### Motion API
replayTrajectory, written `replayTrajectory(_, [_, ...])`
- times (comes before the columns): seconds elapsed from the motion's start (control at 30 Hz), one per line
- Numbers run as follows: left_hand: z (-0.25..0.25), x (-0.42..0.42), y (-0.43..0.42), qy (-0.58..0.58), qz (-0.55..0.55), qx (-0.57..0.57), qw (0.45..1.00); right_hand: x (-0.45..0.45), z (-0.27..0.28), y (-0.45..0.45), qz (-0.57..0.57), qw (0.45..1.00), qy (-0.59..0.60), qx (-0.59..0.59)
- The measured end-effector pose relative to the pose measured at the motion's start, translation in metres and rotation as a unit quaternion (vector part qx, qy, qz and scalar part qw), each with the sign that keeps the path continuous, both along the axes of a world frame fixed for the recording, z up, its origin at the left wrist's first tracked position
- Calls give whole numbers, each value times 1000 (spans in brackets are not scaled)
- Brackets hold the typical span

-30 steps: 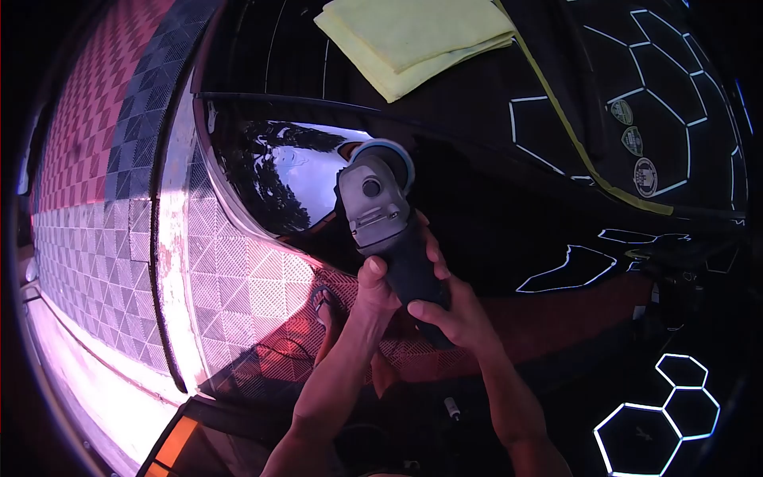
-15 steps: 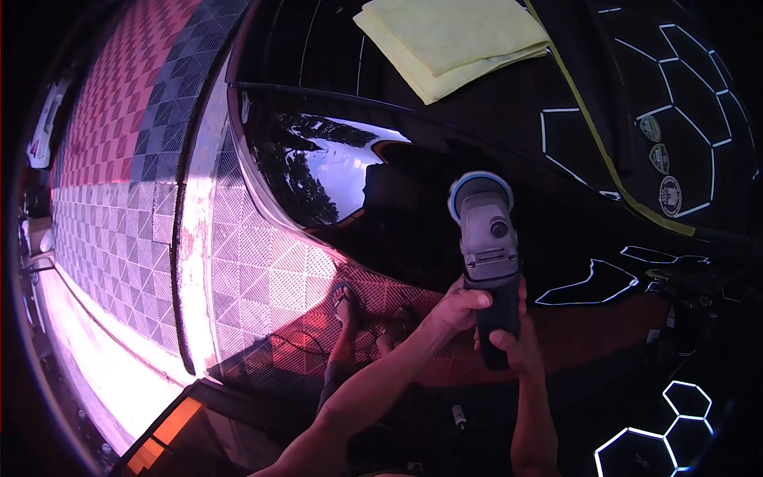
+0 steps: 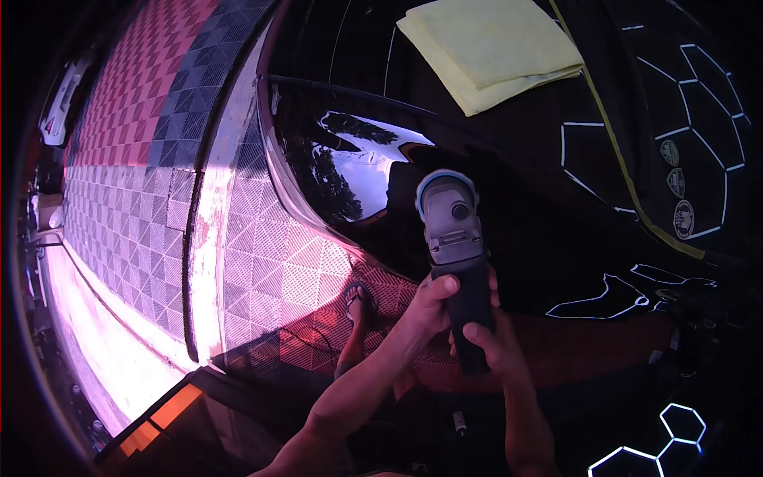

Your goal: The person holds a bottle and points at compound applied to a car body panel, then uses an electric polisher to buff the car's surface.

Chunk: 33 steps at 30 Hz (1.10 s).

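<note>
Both of my hands hold a grey and black power polisher (image 3: 453,230). My left hand (image 3: 433,300) wraps round the handle just below the grey head, thumb across the top. Lower down, my right hand (image 3: 497,342) grips the same handle from the right side. The polisher's round, blue-edged pad (image 3: 447,179) lies against a glossy black car panel (image 3: 524,230), to the right of a bright sky reflection. How firmly the pad touches cannot be made out. A folded yellow cloth (image 3: 493,52) rests on the car above the polisher.
Yellow-green tape (image 3: 612,135) runs along the dark glass edge, with round stickers (image 3: 675,183) beyond. Red, grey and dark floor tiles (image 3: 131,215) lie left. A sandalled foot (image 3: 356,298), a dark cable (image 3: 306,338) and a small bottle (image 3: 459,421) are below.
The polisher, with both hands on it, first moved right across the panel, then slightly back left. The car and cloth have shifted right in view as the camera moved.
</note>
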<state>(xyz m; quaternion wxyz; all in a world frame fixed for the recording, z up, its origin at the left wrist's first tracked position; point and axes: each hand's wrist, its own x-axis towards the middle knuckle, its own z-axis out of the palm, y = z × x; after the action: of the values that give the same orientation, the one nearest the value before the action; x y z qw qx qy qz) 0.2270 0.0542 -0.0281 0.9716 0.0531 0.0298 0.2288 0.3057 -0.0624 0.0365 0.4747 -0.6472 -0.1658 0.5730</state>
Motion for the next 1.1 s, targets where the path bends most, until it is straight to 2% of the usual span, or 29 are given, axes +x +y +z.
replayTrajectory(0.27, [1, -14, 20, 35, 5, 27, 999, -17, -17, 13, -2, 1000, -21, 23])
replayTrajectory(0.43, [3, -8, 2, 38, -49, 14, 998, -23, -17, -7, -67, 994, 60, 57])
replayTrajectory(0.57, [3, -12, 6, 47, -65, 18, 997, -31, -14, -3, -70, 994, 60, 60])
replayTrajectory(0.7, [1, -26, 31, 42, -31, 20, 998, -39, -15, 25, -56, 996, 49, 56])
replayTrajectory(0.77, [-5, -33, 42, 38, -21, 17, 999, -43, -11, 41, -13, 999, 27, 45])
replayTrajectory(1.1, [-14, -57, 77, 17, 13, -6, 1000, -62, -2, 87, -2, 1000, 23, 17])
